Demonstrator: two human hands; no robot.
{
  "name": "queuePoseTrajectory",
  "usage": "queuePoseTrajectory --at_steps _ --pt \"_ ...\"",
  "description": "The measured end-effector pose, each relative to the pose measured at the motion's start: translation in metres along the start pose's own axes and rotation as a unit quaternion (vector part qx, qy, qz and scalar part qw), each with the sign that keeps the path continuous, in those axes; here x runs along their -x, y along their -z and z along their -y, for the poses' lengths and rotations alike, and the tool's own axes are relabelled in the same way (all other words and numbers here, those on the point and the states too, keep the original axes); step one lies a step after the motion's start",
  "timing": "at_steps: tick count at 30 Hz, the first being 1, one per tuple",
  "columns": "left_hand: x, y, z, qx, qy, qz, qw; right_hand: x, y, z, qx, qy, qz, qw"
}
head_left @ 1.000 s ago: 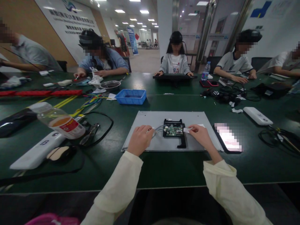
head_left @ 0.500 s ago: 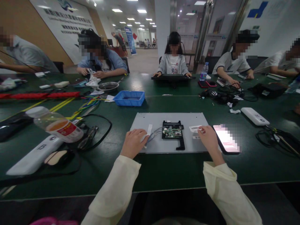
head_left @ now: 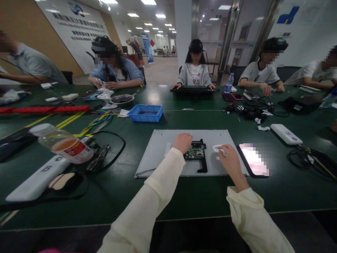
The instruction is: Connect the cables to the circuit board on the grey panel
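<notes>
The left hand (head_left: 182, 142) reached forward across the grey panel (head_left: 158, 154), arm stretched long in its cream sleeve, fingers curled together over the upper left corner of the circuit board (head_left: 196, 151); whether they gripped anything could not be told. The board sat in its black frame near the panel's middle, on the green counter (head_left: 184, 193). The right hand (head_left: 229, 161) rested at the panel's right edge, fingertips pinched on a small white strip (head_left: 218, 149), just beside a phone (head_left: 253, 160).
</notes>
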State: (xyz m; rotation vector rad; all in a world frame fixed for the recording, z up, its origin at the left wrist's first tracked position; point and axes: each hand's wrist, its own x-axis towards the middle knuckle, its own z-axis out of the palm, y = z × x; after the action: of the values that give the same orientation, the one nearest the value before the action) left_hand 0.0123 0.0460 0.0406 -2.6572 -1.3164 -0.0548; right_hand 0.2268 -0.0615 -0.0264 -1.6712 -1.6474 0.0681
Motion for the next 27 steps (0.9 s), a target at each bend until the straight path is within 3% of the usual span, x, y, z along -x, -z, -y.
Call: queuePoseTrajectory --at_steps 6,15,19,23,27 --pt "-0.003 -0.013 0.005 -0.004 0.005 0.008 1.000 -0.001 0.000 0.001 -0.006 -0.005 0.015 1.000" --pt "-0.025 -0.003 0.012 -0.004 0.048 -0.044 0.998 -0.002 0.001 0.003 -0.004 -0.007 0.013 1.000" --pt "-0.029 -0.009 0.013 0.011 0.075 -0.015 0.997 -0.002 0.001 0.002 0.001 -0.004 0.016 1.000" --pt "-0.022 -0.012 0.012 0.030 0.107 0.013 0.994 -0.002 0.002 0.004 0.005 0.004 0.017 1.000" --pt "0.010 -0.002 0.009 0.057 0.123 0.005 0.991 -0.001 0.002 0.008 0.005 0.020 0.020 1.000"
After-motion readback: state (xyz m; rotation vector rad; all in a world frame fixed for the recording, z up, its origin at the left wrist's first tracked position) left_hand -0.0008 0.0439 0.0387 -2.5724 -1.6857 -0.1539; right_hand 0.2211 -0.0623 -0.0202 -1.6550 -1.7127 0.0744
